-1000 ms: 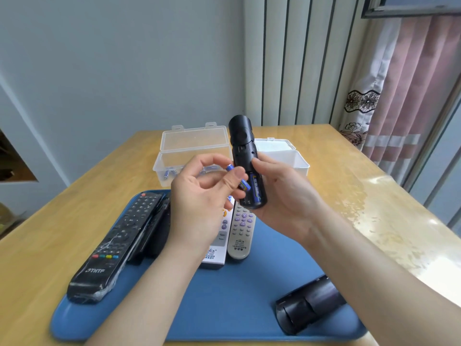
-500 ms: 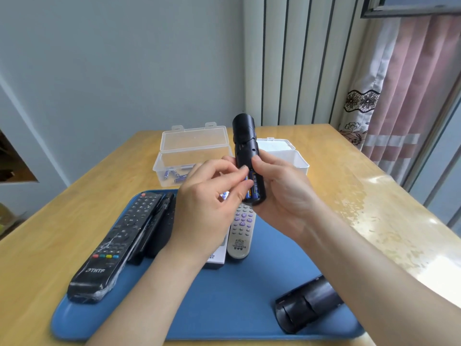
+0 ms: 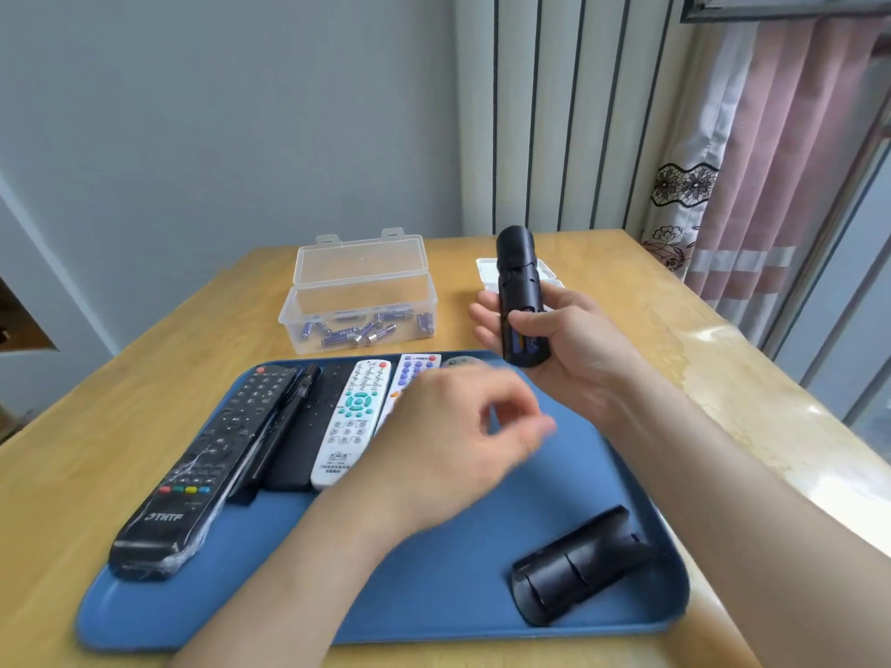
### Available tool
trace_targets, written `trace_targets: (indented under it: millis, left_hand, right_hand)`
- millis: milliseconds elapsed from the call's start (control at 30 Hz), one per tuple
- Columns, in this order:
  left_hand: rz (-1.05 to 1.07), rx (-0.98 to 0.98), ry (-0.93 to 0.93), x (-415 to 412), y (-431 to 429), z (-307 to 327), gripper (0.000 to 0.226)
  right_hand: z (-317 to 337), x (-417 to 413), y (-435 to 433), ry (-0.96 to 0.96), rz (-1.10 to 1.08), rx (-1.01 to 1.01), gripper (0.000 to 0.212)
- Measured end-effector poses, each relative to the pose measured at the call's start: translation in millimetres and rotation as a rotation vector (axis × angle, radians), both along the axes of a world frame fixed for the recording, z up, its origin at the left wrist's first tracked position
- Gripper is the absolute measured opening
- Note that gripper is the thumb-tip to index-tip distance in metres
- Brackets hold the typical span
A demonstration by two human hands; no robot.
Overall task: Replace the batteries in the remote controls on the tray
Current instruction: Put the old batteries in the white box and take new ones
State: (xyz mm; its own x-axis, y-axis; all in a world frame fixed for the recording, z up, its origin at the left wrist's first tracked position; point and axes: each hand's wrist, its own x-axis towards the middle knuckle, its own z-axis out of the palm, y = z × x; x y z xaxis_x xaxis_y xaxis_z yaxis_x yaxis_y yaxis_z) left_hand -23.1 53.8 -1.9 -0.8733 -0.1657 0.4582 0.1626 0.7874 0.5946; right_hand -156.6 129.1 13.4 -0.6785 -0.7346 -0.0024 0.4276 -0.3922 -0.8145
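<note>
Item in hand: black remote (image 3: 516, 262), held upright above the far right edge of the blue tray (image 3: 434, 600), the right hand (image 3: 573, 349) wrapping its fingers round the lower body. Blue batteries (image 3: 524, 347) sit in the open back, so this unit seems filled and lacks only its cover, probably the black curved piece (image 3: 578, 566) at the tray's near right. The left hand (image 3: 453, 436) is blurred over mid-tray with fingers loosely curled, contents not discernible. A row of remotes (image 3: 308, 426) lies on the tray's left, status unknown, with spare cells in the clear box (image 3: 361, 306) beyond; the only legible marking is roughly "JTHTF" on the leftmost remote (image 3: 193, 474).
</note>
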Motion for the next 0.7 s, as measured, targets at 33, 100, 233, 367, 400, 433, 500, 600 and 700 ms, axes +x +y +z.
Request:
trace_targets:
  millis: [33, 100, 233, 367, 400, 433, 500, 600, 700]
  left_hand:
    - [-0.069, -0.045, -0.167, 2.0, 6.1, -0.5, 0.021]
    - [-0.133, -0.241, -0.404, 3.3, 16.7, -5.0, 0.041]
    - [-0.120, -0.438, -0.483, 2.2, 27.3, -12.2, 0.045]
    - [-0.110, -0.124, -0.454, -1.8, 16.1, -12.3, 0.015]
    - [-0.088, -0.006, -0.418, -2.2, 11.0, -10.0, 0.013]
    - [-0.061, 0.135, -0.369, -1.8, 5.7, -7.5, 0.013]
    - [0.015, 0.426, -0.198, -1.8, -3.5, -0.2, 0.013]
    - [0.222, 0.402, 0.105, -3.8, -14.9, 1.6, 0.015]
    - [0.402, 0.032, 0.144, -3.3, -18.8, -2.3, 0.032]
  right_hand:
    - [-0.5, -1.9, 0.9, -0.005, -0.014, -0.006, 0.036]
    - [-1.6, -4.0, 2.0, -0.009, -0.036, -0.003, 0.039]
    - [-3.4, -4.3, 2.9, -0.023, -0.055, 0.034, 0.039]
    - [-1.7, -3.1, 5.0, -0.010, -0.026, 0.096, 0.020]
    - [-1.3, -4.5, 5.2, -0.017, -0.027, 0.107, 0.016]
    - [-1.4, -5.5, 5.2, -0.031, -0.032, 0.119, 0.013]
    - [0.1, -8.2, 5.4, -0.076, -0.037, 0.120, 0.016]
    - [1.6, -6.7, 4.4, -0.165, -0.025, 0.070, 0.022]
    - [-1.1, 7.4, -2.2, -0.211, 0.022, 0.050, 0.032]
